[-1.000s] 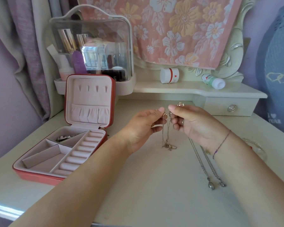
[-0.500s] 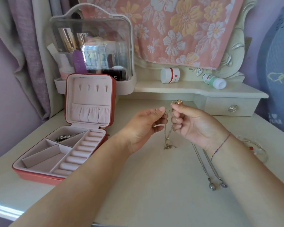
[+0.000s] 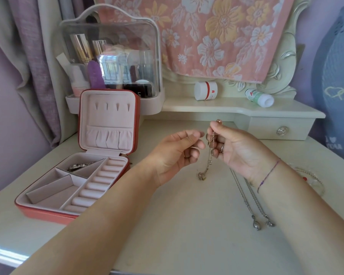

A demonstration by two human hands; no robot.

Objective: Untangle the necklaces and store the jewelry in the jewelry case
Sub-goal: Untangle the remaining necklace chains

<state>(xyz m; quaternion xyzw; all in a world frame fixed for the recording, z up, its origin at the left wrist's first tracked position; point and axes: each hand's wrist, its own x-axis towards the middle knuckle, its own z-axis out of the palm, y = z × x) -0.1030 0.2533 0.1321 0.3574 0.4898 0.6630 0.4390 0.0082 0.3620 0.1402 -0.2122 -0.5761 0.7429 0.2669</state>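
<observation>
Our left hand (image 3: pixel 179 151) has drawn off toward nine o'clock, loose and empty; our right hand (image 3: pixel 236 149) pinches the necklace (image 3: pixel 209 161); we should tease gently.

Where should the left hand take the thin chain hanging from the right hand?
Pinch the gold chain on its free stretch below the right hand, from the side of the left hand: it hangs nearly straight there, while its lower end is bunched.

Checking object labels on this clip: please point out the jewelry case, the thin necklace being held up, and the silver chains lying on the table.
jewelry case (image 3: pixel 48 214), head view, red front wall of the base.
thin necklace (image 3: pixel 210 160), head view, hanging stretch of chain.
silver chains (image 3: pixel 256 225), head view, the left pendant.
</observation>
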